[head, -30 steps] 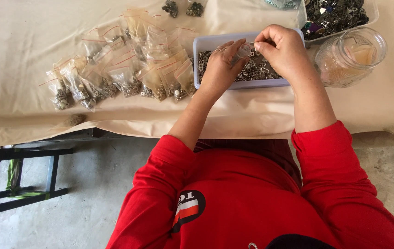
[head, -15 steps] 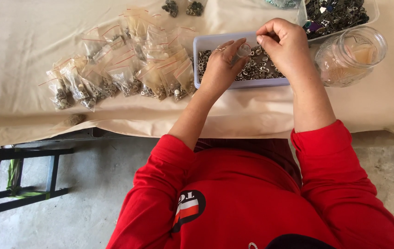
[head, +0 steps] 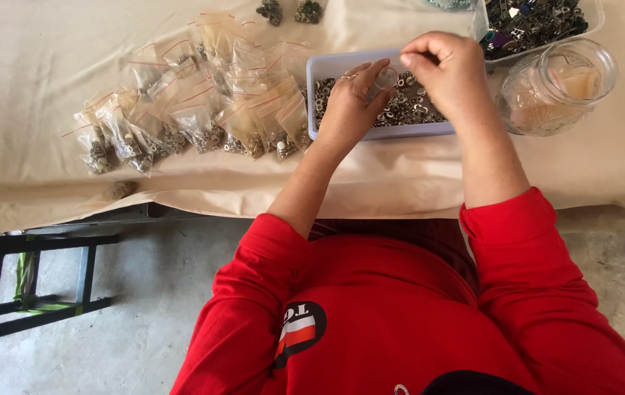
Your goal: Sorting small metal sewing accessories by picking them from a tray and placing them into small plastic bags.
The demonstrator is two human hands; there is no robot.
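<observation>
Both hands meet over the tray. Left hand [head: 353, 102] half-curled, fingers pinching a small clear bag [head: 384, 77] from below; a ring shows on one finger. Right hand [head: 448, 69] curled narrow, fingertips pinched at the bag's top edge. The bag hangs just above the pale lavender rectangular tray [head: 382, 132], which is filled with small metal rings; whether the bag holds anything cannot be told.

Left of the tray: heap of small clear zip bags [head: 203, 102] with red seal strips, each holding a clump of metal pieces at the bottom. They overlap, so no exact count; well over a dozen. One small brownish clump [head: 118, 190] lies apart near the table edge.

Right of the tray: one glass jar [head: 554, 88] on its side, pale contents. Behind it, one clear container [head: 536, 18] of dark mixed metal parts. Two dark clusters [head: 289, 10] at the far edge.

Beige cloth [head: 34, 80] covers the table.
</observation>
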